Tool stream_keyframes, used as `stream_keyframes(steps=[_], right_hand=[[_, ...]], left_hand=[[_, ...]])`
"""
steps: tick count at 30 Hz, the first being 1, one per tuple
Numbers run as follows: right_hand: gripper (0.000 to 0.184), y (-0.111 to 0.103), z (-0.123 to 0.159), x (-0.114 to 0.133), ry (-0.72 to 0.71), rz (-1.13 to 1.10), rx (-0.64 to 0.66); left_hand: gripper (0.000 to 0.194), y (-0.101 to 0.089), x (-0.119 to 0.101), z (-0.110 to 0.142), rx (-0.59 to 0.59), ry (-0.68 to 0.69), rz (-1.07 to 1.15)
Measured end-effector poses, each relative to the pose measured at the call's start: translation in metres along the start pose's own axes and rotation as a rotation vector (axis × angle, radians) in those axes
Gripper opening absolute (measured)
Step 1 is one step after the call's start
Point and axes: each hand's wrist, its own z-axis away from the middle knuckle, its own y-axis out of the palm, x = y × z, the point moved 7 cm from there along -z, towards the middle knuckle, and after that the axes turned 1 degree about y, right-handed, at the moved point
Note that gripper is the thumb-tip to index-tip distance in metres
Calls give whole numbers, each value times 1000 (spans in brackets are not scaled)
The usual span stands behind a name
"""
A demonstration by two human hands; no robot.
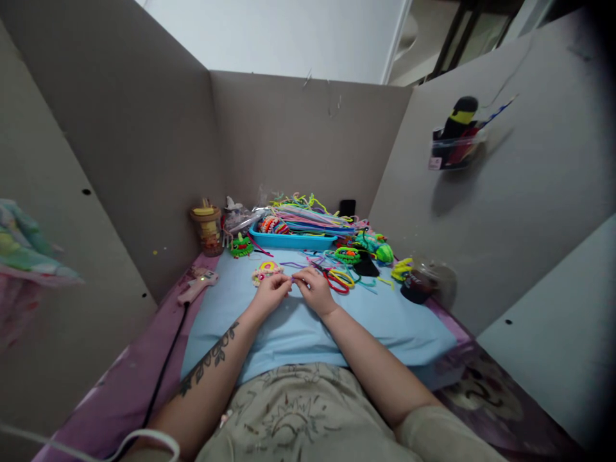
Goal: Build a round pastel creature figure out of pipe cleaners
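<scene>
My left hand [273, 292] and my right hand [315, 292] meet over the blue cloth. Both have their fingertips pinched together on a small piece of purple pipe cleaner [292, 279], most of it hidden by the fingers. Just beyond my left hand lies a pink and yellow fuzzy flower-like piece [266, 272]. Scissors with red and yellow handles [341, 281] rest beside my right hand. Loose purple and teal pipe cleaners lie behind the hands.
A blue tray [294, 241] heaped with colourful pipe cleaners stands at the back. Around it are a green fuzzy piece [241, 246], a lidded cup [208, 230] and a dark container [418, 286]. A pink power strip [197, 287] lies left. Grey panels enclose the table.
</scene>
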Motion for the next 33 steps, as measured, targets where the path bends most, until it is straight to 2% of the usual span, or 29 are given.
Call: stream_keyframes(steps=[6, 11, 18, 26, 29, 33], right_hand=[[12, 0, 2, 0, -8, 39, -15], [12, -4, 0, 0, 33, -23, -56], [12, -4, -3, -7, 171, -198, -70], [30, 18, 0, -25, 352, -439, 25], [31, 21, 0, -26, 357, -467, 12], [25, 15, -1, -20, 296, -436, -40]], left_hand=[[24, -3, 2, 0, -24, -5, 5], [30, -6, 7, -1, -37, -29, 30], [35, -5, 9, 0, -40, -61, 134], [38, -1, 9, -3, -19, -38, 159], [38, -2, 10, -6, -39, -4, 135], [38, -4, 12, -9, -46, 22, 102]])
